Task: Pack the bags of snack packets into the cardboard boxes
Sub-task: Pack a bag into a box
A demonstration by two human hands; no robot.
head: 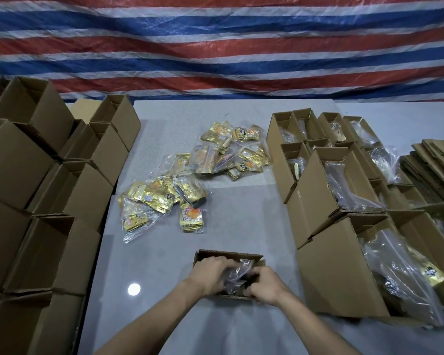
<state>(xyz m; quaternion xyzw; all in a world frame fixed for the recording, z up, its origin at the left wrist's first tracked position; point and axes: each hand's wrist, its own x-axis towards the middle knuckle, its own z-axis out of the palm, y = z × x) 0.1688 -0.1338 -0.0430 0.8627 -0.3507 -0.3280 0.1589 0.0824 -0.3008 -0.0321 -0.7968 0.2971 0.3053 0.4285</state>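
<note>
Both hands press a clear bag (237,275) down into the near box (203,254): left hand (212,274) and right hand (263,284) curl round it; the bag lies between them.

Across the top of the frame hangs a tarpaulin (215,47) striped in red, blue and white. The table (164,252) below is pale speckled grey. At centre, clear plastic bags (190,180) hold gold snack packets with orange and red print. The cardboard boxes at left (36,175) and right (343,201) are plain brown.
</note>
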